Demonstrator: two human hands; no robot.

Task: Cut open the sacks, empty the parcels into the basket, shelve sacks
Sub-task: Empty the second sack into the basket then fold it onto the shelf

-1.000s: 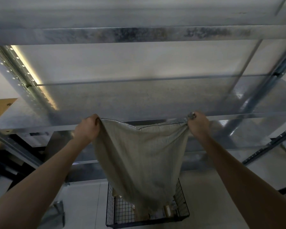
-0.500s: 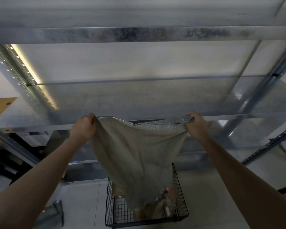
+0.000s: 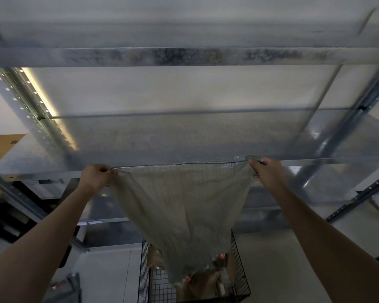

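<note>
Both arms reach up toward a galvanised metal shelf [image 3: 184,138], and between them hangs a limp, pale woven sack [image 3: 179,204]. The left hand [image 3: 95,177] is closed in a fist around one upper corner of the sack, while the right hand [image 3: 266,171] grips the opposite corner, fingers curled over the bunched fabric. The sack's top edge is stretched nearly taut between the two hands, level with the front lip of the shelf and apparently just touching it, though motion blur makes contact hard to confirm. The cloth narrows downward to a ragged lower end that dangles over a black wire basket [image 3: 241,274] on the floor, where brown parcels [image 3: 208,283] lie heaped inside.
</note>
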